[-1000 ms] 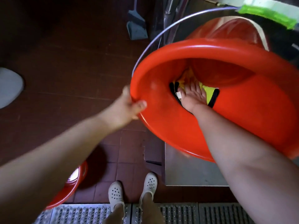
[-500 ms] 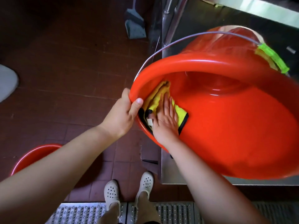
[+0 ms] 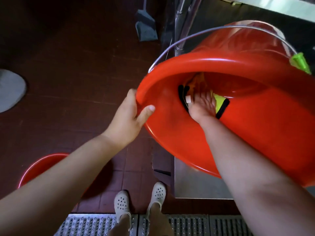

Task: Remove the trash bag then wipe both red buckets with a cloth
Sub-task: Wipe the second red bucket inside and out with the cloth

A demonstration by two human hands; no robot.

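- The red bucket I am wiping lies tipped on its side on a steel surface just right of my left hand, its mouth turned toward me so I can reach inside.
- My right hand is deep in the bucket, fingers spread flat, pressing a yellow cloth with a black edge against the inner wall near the base.
- A pale strip, perhaps a plaster, wraps one finger of that hand.
- My left hand grips the near rim, thumb curled inside and fingers outside; I judge this steadies the bucket against the push of the wiping.
- The wire handle arches beyond the rim, away from both hands, with a green grip at its far right end.
- The second red bucket stands on the dark tiled floor below my left forearm, mostly hidden by it.
- No trash bag shows in either bucket, so I judge that step done.
- A grey dustpan leans well beyond my left hand.
- My white clogs stand at a metal grate.
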